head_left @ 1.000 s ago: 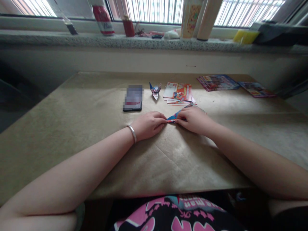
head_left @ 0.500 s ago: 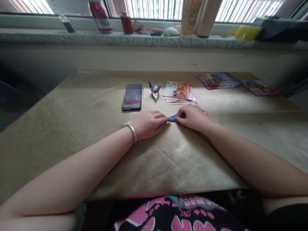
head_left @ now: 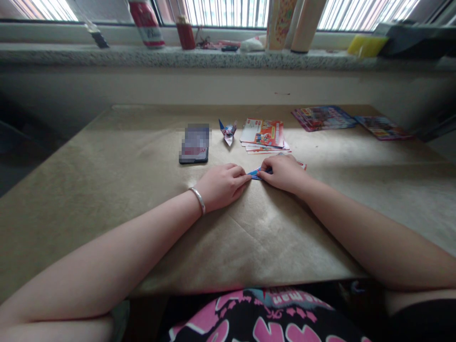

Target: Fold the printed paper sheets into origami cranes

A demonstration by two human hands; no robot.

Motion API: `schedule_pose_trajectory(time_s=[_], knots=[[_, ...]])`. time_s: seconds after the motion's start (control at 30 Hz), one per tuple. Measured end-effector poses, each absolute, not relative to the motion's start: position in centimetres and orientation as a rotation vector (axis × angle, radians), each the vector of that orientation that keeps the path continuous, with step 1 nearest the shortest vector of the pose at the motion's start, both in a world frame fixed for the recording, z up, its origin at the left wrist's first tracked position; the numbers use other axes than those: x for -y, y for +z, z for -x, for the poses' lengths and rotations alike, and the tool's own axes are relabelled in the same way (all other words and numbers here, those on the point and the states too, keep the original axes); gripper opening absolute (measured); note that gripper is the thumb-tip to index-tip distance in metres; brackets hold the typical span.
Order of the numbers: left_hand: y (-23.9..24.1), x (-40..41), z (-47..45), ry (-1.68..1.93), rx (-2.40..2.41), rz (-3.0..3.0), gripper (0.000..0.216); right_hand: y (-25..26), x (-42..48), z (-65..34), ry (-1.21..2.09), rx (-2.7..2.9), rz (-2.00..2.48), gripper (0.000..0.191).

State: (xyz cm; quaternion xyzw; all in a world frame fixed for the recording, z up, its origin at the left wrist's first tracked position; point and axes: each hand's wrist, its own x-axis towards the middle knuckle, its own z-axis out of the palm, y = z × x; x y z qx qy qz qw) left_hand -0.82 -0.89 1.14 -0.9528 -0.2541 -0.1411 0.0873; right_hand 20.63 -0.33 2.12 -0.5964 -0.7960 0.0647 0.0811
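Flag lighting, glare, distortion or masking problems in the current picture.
Head view: window overexposed; head view: pale sheen on the table, shading below the right hand; head view: can leans outward, likely lens distortion; phone largely pixelated.

Likely a home: a barred window, a cluttered stone sill, a table.

Slim blue folded paper, printed surface (partly hidden), narrowing leftward, lying on the tan tabletop

Two hands (one bracelet)
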Motion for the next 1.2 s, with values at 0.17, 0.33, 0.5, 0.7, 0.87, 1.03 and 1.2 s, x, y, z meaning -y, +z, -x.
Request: schedule_pose_trajectory(time_s=[0.17,0.33,0.5,0.7,0.87,1.03,1.2], knots=[[1.25,0.98,0.74,-0.386,0.788,2.824,0.029,2.19,0.41,-20.52,0.187,2.377,1.806,0.023],[1.39,1.03,0.68,-0.353,0.803,2.827,0.029,2.23,0.52,-20.52,0.185,2.371,1.802,0.024],[1.54,1.06,0.73,-0.336,0.789,2.807,0.027,2.1,0.52,-20.57,0.17,2.374,1.805,0.025],[1.56,1.05,0.71,-0.338,0.728,2.785,0.027,2.07,0.5,-20.47,0.168,2.367,1.816,0.025],[1.49,0.84,0.82,-0.367,0.776,2.832,0.028,2.07,0.55,-20.46,0.164,2.363,1.813,0.025],[1.45,0.43,1.17,-0.436,0.785,2.906,0.029,2.12,0.61,-20.5,0.174,2.367,1.811,0.023],[1.59,0.68,1.17,-0.411,0.798,2.893,0.028,2.09,0.63,-20.51,0.166,2.373,1.804,0.024]])
